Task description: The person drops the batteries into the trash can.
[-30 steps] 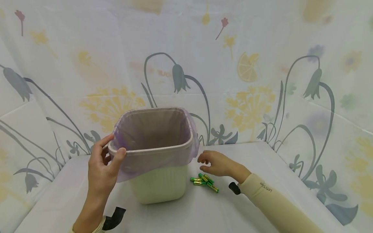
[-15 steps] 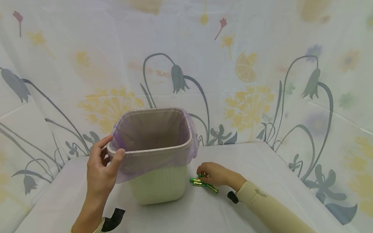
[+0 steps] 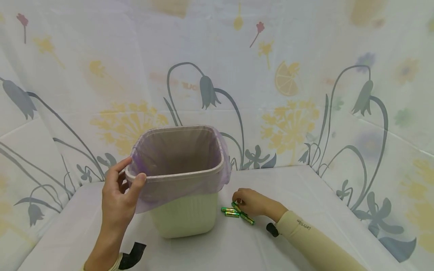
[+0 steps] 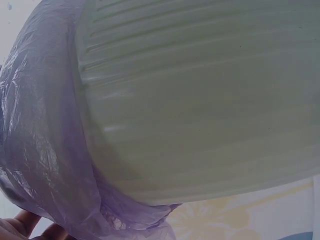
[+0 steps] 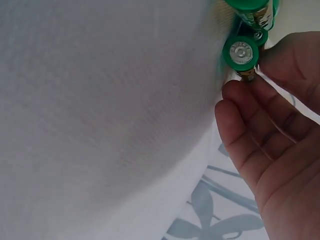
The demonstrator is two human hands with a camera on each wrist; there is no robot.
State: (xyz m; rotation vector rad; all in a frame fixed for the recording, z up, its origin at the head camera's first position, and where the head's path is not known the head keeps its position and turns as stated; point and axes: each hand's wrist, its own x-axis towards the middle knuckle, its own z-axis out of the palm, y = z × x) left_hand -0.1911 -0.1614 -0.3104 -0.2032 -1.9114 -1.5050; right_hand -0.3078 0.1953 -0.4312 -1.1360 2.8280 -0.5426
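A pale green bin (image 3: 186,218) stands on the table, lined with a translucent purple bag (image 3: 176,188) folded over its rim. My left hand (image 3: 116,199) grips the near left corner of that rim, thumb at the front and fingers along the side. In the left wrist view the bag (image 4: 45,115) hangs down the bin's ribbed wall (image 4: 200,100). Right of the bin lies a small cluster of green and gold batteries (image 3: 232,214). My right hand (image 3: 254,203) is down among them, its thumb and fingertips pinching a battery (image 5: 241,52) in the right wrist view.
A white cloth covers the table (image 3: 257,244). Behind and on both sides hangs a flower-printed curtain (image 3: 305,49). The bin's tall wall rises just left of the batteries.
My right hand has come down onto the batteries from above and closed its fingertips there, shifting slightly right lately. My left hand and the bin hold their place.
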